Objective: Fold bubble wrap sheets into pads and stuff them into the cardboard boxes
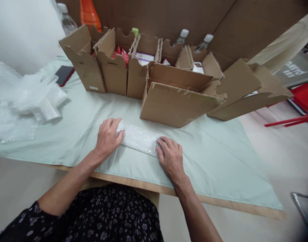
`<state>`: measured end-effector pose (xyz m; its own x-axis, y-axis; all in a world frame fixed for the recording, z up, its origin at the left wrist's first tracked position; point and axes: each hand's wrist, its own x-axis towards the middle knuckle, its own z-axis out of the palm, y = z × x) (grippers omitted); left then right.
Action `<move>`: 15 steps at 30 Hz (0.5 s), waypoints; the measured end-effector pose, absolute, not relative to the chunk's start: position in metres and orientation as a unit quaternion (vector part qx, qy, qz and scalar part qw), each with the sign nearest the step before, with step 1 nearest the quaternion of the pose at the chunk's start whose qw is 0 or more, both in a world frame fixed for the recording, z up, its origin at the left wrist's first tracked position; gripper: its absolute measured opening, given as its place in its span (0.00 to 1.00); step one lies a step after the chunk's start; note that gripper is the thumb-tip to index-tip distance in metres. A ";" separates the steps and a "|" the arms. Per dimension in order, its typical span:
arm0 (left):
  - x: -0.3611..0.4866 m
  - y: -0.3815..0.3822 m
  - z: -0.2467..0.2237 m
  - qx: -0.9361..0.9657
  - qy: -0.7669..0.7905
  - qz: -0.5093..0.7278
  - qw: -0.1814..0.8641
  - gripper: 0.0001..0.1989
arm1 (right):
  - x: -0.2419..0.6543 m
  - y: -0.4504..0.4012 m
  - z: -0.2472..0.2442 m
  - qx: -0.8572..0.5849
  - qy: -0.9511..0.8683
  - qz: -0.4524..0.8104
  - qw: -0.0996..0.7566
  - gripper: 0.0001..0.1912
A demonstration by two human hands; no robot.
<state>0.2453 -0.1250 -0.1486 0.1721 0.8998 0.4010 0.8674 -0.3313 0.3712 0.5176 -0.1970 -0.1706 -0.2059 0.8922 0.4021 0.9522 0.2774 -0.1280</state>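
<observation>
A long strip of bubble wrap (140, 137) lies on the cloth near the table's front edge, flat and slightly slanted down to the right. My left hand (108, 134) grips its left end, thumb on the near side and fingers curled over the far side. At the other end my right hand (171, 153) has its fingers bent around the wrap. Whether anything is inside the wrap I cannot tell. Just behind it stands a wide open cardboard box (179, 104).
Several open cardboard boxes (113, 74) with packets inside line the back. Loose bubble wrap (25, 97) is heaped at left beside a phone (64, 75). Bottles, one an orange bottle (89, 16), stand behind the boxes. A red chair (304, 101) is off the table's right side.
</observation>
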 end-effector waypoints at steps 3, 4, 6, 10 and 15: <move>0.263 -0.141 -0.139 0.813 0.509 0.282 0.023 0.17 | 0.518 -0.196 -0.171 -0.592 -0.775 -0.075 0.207 0.13; 0.271 -0.146 -0.137 0.835 0.482 0.264 0.031 0.17 | 0.518 -0.196 -0.171 -0.591 -0.776 -0.077 0.208 0.12; 0.290 -0.153 -0.136 0.873 0.438 0.208 0.050 0.16 | 0.517 -0.196 -0.170 -0.590 -0.776 -0.082 0.210 0.12; 0.315 -0.154 -0.146 0.903 0.409 0.098 0.084 0.20 | 0.516 -0.196 -0.169 -0.586 -0.778 -0.092 0.208 0.11; 0.298 -0.152 -0.162 0.900 0.426 0.067 0.070 0.27 | 0.517 -0.197 -0.168 -0.586 -0.779 -0.092 0.205 0.12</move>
